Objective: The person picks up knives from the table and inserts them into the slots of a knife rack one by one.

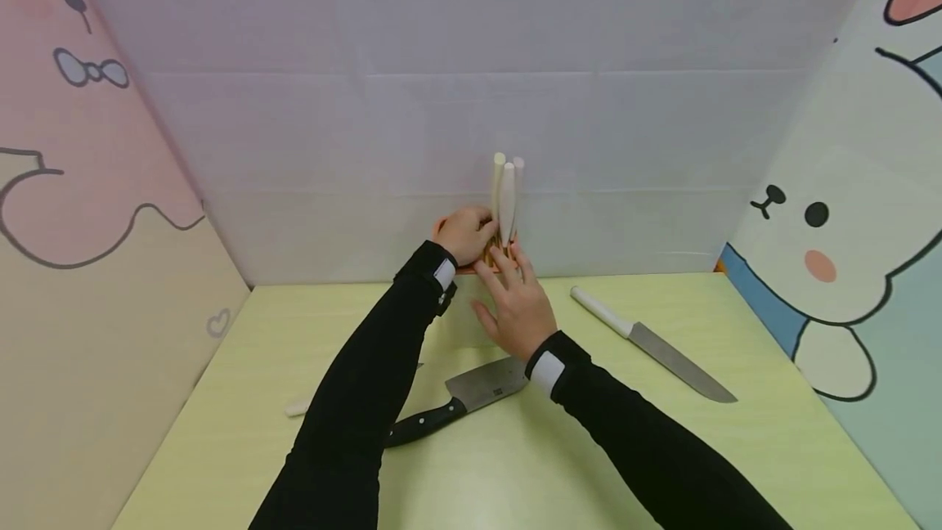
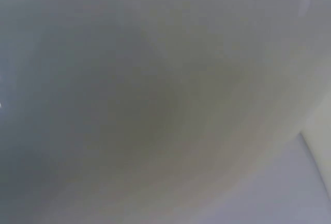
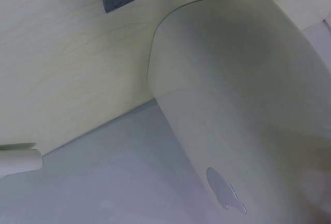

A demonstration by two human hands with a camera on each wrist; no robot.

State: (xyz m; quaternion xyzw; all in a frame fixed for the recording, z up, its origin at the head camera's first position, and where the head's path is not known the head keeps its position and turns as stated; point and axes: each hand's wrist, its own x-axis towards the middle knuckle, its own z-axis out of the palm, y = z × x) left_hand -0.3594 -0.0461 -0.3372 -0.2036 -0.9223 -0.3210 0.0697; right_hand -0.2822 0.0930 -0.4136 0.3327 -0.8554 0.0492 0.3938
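A pale knife holder (image 1: 468, 313) with an orange top stands at the back of the table; its smooth wall (image 3: 222, 79) fills much of the right wrist view. Several white handles (image 1: 507, 199) rise upright from its top. My left hand (image 1: 465, 234) lies over the top's left side, fingers bent beside the handles; I cannot tell whether they grip anything. With fingers spread and fairly straight, my right hand (image 1: 518, 309) reaches along the front, fingertips at the rim below the handles. The left wrist view is a blurred close-up of a pale surface.
A cleaver (image 1: 486, 383) with a black handle lies before the holder, partly behind the left sleeve. To the right is a large knife (image 1: 651, 342) with a white handle. Another white handle end (image 1: 298, 408) shows left of the left forearm. A pale wall (image 1: 331, 137) stands behind.
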